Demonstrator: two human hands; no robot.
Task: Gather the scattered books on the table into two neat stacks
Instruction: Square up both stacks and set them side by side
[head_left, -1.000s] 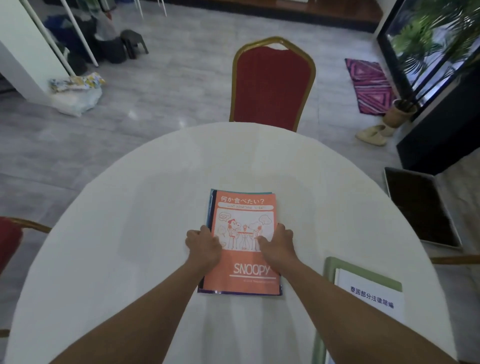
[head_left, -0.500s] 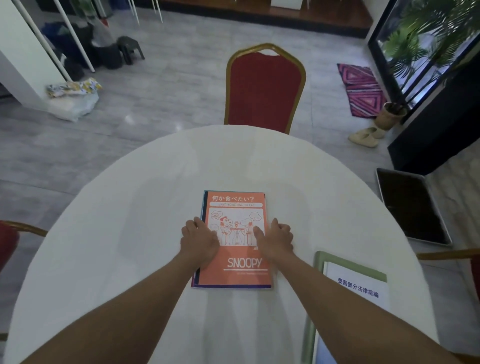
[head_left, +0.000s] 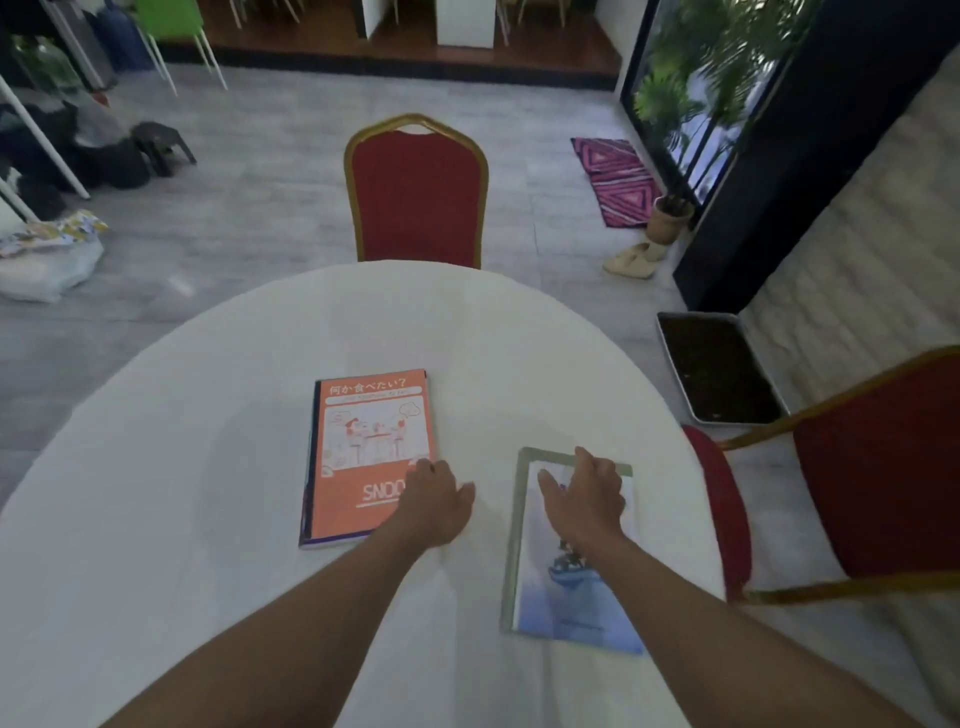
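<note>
An orange Snoopy book (head_left: 363, 441) lies on top of a stack left of centre on the white round table (head_left: 208, 467); dark book edges show along its left side. My left hand (head_left: 436, 506) hovers over that stack's lower right corner, fingers loosely curled, holding nothing. To the right lies a second stack, a white and blue book (head_left: 566, 597) on top of a green-edged book (head_left: 524, 457). My right hand (head_left: 584, 493) rests flat on the upper part of this stack, fingers spread.
A red chair with a gold frame (head_left: 418, 192) stands at the table's far side. Another red chair (head_left: 857, 467) stands close at the right edge. A dark tray (head_left: 717, 364), slippers and a patterned mat lie on the floor at the right.
Both hands left the orange book. My right hand moved right onto the white and blue book, my left hand slid to the orange stack's right corner. The view swung right and upward.
</note>
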